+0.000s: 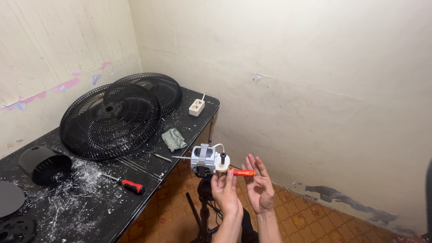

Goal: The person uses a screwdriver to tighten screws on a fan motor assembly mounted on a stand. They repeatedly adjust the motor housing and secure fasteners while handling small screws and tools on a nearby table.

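In the head view we look down at our two hands raised in front of a fan motor [203,160] that sits atop a black stand [204,202] on the tiled floor [315,220], just off the near right corner of the counter [90,202]. Our left hand [225,191] is below the motor's right end, fingers up and touching the white plastic part there; whether it grips anything we cannot tell. Our right hand [259,189] is open, palm turned left, fingers spread, with an orange-handled screwdriver [241,172] lying across its fingertips and pointing into the motor. A thin metal shaft [181,157] sticks out of the motor to the left.

On the black counter, which is strewn with white flakes, two black fan grilles [110,119] lie overlapping at the far side. A white power strip [196,107] sits near the far right corner, and a green checked cloth [173,139] lies near the right edge. A second screwdriver with a red and black handle [126,183] lies nearer us, and a loose metal rod [163,157] lies close to the edge. At the left, a black cylindrical housing [44,164] rests on its side, with dark round parts [13,211] at the near left corner.
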